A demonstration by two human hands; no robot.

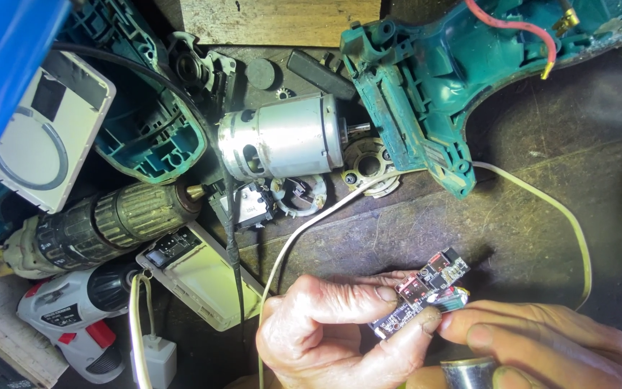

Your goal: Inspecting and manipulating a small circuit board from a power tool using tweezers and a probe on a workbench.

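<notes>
My left hand [332, 331] pinches a small black circuit board [420, 290] with red parts between thumb and forefinger, low in the middle of the view. My right hand [541, 338] comes in from the lower right, and its fingertips touch the board's right end. A shiny metal cylinder [469, 373] shows at the bottom edge under my right fingers; whether that hand holds it is unclear. A pale cable [311, 223] runs under my left hand across the dark workbench [512, 223].
A silver electric motor [282, 140] lies above, beside a teal drill housing half [426, 79] with a red wire. Another teal shell [145, 122], a drill chuck [102, 227], a white and red drill [73, 313], a white box [203, 274] and loose gear parts [368, 164] crowd the left.
</notes>
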